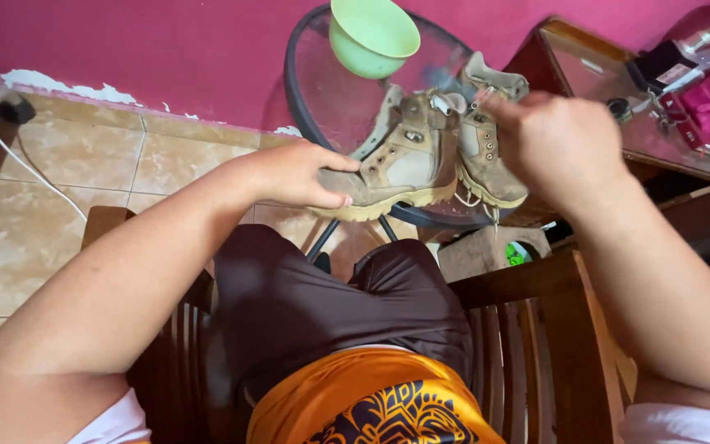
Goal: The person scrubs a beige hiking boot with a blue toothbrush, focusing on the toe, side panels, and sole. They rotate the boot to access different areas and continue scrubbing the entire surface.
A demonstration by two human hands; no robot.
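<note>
The right hand (556, 140) hid its pinched lace and part of the far boot (486, 156); the left hand (301, 174) lay flat, gripping the near boot's (400, 164) toe on the round glass bench (306, 90), over tiled floor (51, 181).

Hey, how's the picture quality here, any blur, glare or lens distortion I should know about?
In the head view, the right hand is slightly motion-blurred while the left hand and tan boots look sharper; the glass table carries a soft sheen, no harsh glare; lighting is even with faint shadows on the tiled floor; the wide lens bends the forearms outward at the edges.
</note>
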